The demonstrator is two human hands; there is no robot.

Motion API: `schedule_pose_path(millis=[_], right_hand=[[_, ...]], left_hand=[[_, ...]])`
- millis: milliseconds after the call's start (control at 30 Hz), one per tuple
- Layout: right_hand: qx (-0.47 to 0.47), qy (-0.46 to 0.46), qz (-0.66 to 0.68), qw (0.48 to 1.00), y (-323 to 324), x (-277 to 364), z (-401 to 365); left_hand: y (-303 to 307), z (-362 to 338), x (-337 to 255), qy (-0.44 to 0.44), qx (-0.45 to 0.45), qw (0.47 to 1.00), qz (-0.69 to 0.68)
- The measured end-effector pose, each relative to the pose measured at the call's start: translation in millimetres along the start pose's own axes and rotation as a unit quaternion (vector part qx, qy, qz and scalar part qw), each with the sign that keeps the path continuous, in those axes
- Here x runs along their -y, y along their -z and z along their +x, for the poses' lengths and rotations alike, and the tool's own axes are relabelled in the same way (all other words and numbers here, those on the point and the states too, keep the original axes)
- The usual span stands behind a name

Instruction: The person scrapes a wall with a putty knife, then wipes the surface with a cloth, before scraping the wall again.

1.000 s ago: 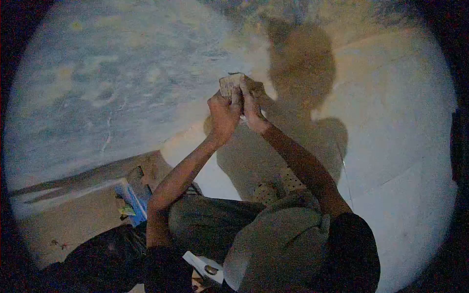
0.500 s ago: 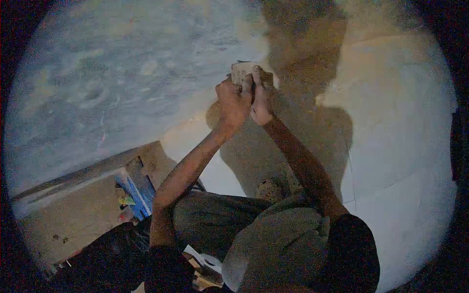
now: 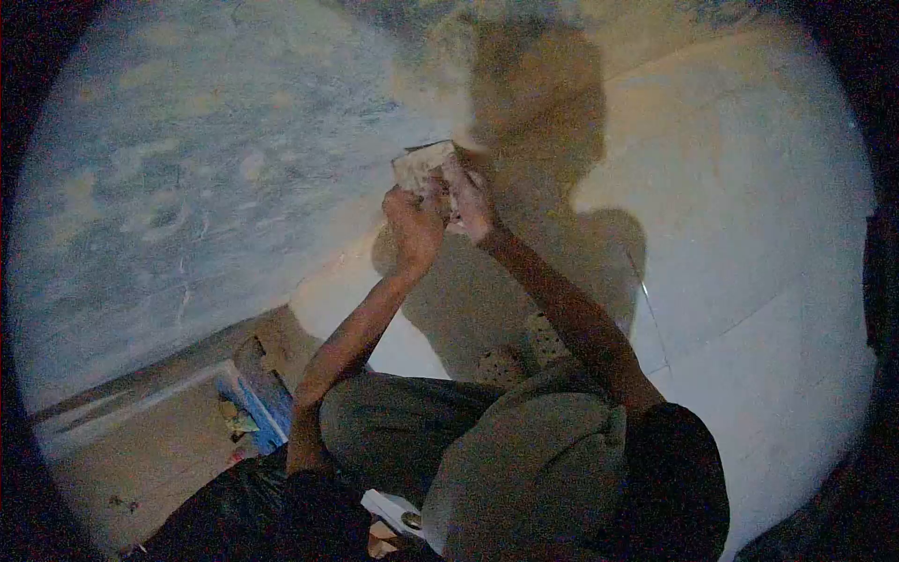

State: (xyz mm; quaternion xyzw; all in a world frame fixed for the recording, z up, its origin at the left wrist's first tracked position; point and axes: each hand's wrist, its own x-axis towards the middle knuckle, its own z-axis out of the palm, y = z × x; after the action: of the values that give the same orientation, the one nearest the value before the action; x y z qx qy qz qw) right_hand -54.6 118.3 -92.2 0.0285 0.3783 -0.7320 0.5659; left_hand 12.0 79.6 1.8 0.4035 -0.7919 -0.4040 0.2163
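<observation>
Both arms reach forward over my lap, and the hands meet at a small, pale, box-like object with a dark top edge. My left hand is closed on its lower left side, the thumb up against the front. On the other side, my right hand grips the right edge, its fingers partly behind the object. The pale front face shows smudges, and dim light leaves its exact kind unclear. I cannot tell whether it is a carton or a folded piece.
A cardboard box with a blue packet lies at lower left, beside a black bag. A white item sits by my lap. A mottled wall rises ahead; pale tiled floor extends right, under my shadow.
The hands and object appear lower and further left in view, as the whole view has shifted too. More of the object's pale face shows, and the hands look slightly less pressed together.
</observation>
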Motion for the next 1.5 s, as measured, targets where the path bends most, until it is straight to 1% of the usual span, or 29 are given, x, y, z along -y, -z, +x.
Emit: schedule_pose_path(millis=[33,67,100,167,200,267,300,367,400,433,500,600,700,733,800,833,900,933,967,1000,1033,1067,1100,1167,1233,1333,1367,1433,1500], right_hand=[[0.019,0.044,-0.063,0.997,-6.1,-10.3,7.5],[0.055,0.081,-0.102,0.990,87.3,21.5,25.7],[0.059,0.090,-0.109,0.988,51.9,2.8,2.0],[-0.033,0.036,-0.081,0.996,43.0,5.8,-11.0],[-0.030,0.035,-0.084,0.995,43.1,10.1,-14.4],[-0.030,-0.014,-0.044,0.998,40.8,20.7,-25.7],[-0.030,-0.031,-0.030,0.999,35.7,29.4,-34.4],[-0.139,0.003,0.013,0.990,24.3,44.5,-52.0],[-0.175,0.016,0.028,0.984,22.8,50.7,-57.9],[-0.110,0.016,0.005,0.994,30.2,50.4,-52.1],[-0.043,0.013,-0.013,0.999,35.3,48.7,-50.5],[-0.083,-0.101,-0.069,0.989,35.1,55.6,-55.9],[-0.071,-0.088,-0.051,0.992,38.2,43.1,-38.4],[-0.051,0.024,-0.023,0.998,37.1,32.6,-30.0],[-0.032,0.129,0.006,0.991,47.9,26.8,-21.6],[-0.037,0.050,0.036,0.997,52.3,48.6,-26.5],[-0.047,-0.024,0.065,0.996,67.3,58.8,-18.8],[-0.046,0.122,-0.054,0.990,74.9,53.2,-10.7],[-0.042,0.193,-0.114,0.974,83.7,45.8,-8.7],[-0.046,0.263,-0.171,0.948,85.1,47.3,-13.5],[-0.038,0.134,-0.127,0.982,65.7,63.8,-37.2],[-0.035,0.069,-0.099,0.992,59.0,63.6,-40.9],[-0.035,0.004,-0.071,0.997,52.2,63.7,-44.9],[-0.055,0.033,-0.116,0.991,52.6,39.5,-33.0],[-0.067,0.056,-0.075,0.993,53.6,40.0,-38.6],[-0.089,0.079,-0.061,0.991,45.8,27.5,-38.7],[-0.087,0.080,-0.064,0.991,45.9,25.5,-36.7],[-0.082,0.081,-0.076,0.990,46.3,21.0,-35.5],[-0.082,0.088,-0.086,0.989,47.1,20.3,-34.3]], left_hand=[[11.3,1.5,0.9,0.001,0.009,1.000,-0.011],[-92.0,5.9,-10.8,0.002,0.006,1.000,0.023],[-49.6,-15.1,-14.9,0.022,0.005,1.000,0.002],[-44.0,-24.6,-32.2,0.050,0.002,0.999,-0.008],[-47.3,-27.4,-37.7,0.002,-0.018,0.999,0.038],[-50.5,-26.8,-26.6,-0.041,-0.039,0.995,0.084],[-50.9,-22.8,-20.3,-0.060,-0.009,0.990,0.128],[-53.7,-21.3,-12.9,-0.075,0.022,0.982,0.170],[-53.9,-24.5,-22.5,-0.050,0.013,0.994,0.096],[-54.9,-25.8,-27.3,-0.024,0.002,0.999,0.022],[-57.4,-26.4,-33.8,-0.012,-0.010,1.000,0.014],[-54.7,-24.4,-39.4,-0.003,-0.021,0.999,0.024],[-55.2,-24.0,-40.0,-0.011,-0.007,0.999,0.052],[-54.6,-22.9,-40.3,-0.014,0.002,0.998,0.067],[-61.6,-8.5,-43.3,-0.030,0.015,0.999,0.040],[-66.4,-3.0,-44.6,-0.048,0.029,0.998,0.011],[-75.1,0.8,-50.6,-0.078,0.020,0.997,0.013],[-80.7,3.7,-52.5,-0.108,0.012,0.994,0.018],[-82.0,0.2,-42.7,-0.109,0.014,0.994,0.015],[-79.0,-8.6,-18.9,-0.068,-0.004,0.996,0.058],[-74.6,-11.9,-17.4,-0.049,-0.009,0.996,0.080],[-70.4,-15.2,-13.5,-0.030,-0.013,0.994,0.101],[-65.7,-22.1,-24.6,-0.036,-0.005,0.998,0.050],[-61.0,-29.4,-35.2,-0.043,0.002,0.999,0.001],[-65.6,-34.1,-36.6,-0.004,-0.019,0.999,0.032],[-58.6,-38.5,-31.1,0.049,-0.025,0.998,-0.018],[-57.4,-36.1,-26.9,0.050,-0.027,0.998,-0.020],[-55.4,-36.2,-18.6,-0.003,-0.010,1.000,0.007],[-55.1,-37.7,-23.1,0.011,-0.012,1.000,0.006]])
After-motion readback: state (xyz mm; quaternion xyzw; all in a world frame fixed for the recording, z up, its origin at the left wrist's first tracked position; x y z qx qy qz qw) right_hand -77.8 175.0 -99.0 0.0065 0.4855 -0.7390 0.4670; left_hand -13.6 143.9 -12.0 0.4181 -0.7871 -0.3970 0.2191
